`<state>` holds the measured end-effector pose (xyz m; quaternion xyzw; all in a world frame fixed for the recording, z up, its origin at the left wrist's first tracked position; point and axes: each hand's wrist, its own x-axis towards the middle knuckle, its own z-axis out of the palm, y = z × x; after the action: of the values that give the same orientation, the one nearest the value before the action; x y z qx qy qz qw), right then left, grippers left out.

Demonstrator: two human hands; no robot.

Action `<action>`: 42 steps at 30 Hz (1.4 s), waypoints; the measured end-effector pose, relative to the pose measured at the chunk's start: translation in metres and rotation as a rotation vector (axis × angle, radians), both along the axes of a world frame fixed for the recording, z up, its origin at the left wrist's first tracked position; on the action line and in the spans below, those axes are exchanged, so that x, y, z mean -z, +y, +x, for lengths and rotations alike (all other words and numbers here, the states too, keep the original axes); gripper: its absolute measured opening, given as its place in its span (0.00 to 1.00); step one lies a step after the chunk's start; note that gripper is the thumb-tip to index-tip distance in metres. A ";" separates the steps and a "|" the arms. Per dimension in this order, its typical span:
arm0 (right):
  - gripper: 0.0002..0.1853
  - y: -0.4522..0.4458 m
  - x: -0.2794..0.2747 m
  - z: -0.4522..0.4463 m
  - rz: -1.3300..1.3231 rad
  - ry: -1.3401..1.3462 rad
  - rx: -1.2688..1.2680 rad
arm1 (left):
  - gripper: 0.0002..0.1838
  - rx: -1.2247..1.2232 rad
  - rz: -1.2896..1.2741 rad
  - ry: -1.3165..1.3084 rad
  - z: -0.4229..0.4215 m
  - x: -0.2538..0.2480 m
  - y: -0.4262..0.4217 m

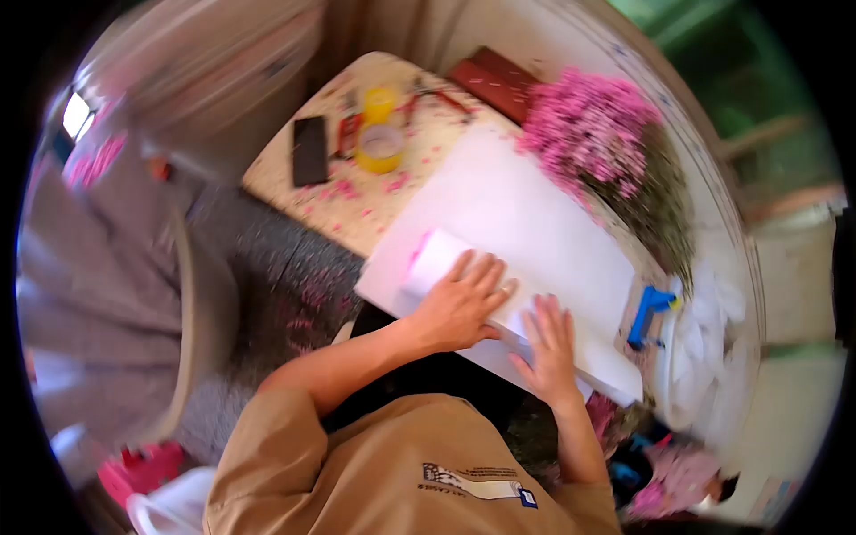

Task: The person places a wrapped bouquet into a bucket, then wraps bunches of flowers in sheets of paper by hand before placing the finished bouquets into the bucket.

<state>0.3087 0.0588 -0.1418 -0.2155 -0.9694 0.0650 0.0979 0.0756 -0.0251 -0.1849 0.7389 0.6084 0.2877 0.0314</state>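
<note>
A large white paper sheet (544, 209) lies on the table before me, its near part rolled into a thick white roll (440, 257). Pink bits peek out at the roll's left end; what else is inside is hidden. My left hand (465, 300) rests flat on the left half of the roll, fingers stretched out. Farther right, my right hand (547, 349) presses on the same roll with its fingers extended and thumb apart. Neither hand is wrapped around the paper.
On the wooden table (276, 174) are a dark phone (310, 152), a tape roll (381, 148) and red-handled tools (441, 100). A pink flower bunch (588, 129) lies at the back right, near a blue glue gun (647, 316) and white plastic (704, 343). A cloth-covered container (107, 285) stands left.
</note>
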 end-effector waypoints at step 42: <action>0.20 0.216 0.033 0.357 -0.263 0.140 1.234 | 0.57 0.021 -0.207 0.217 0.018 -0.033 0.010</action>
<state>0.6662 0.2752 -0.1748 -0.7401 -0.6420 0.1292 0.1532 0.0937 -0.0148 -0.1518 0.7649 0.6268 0.1418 0.0444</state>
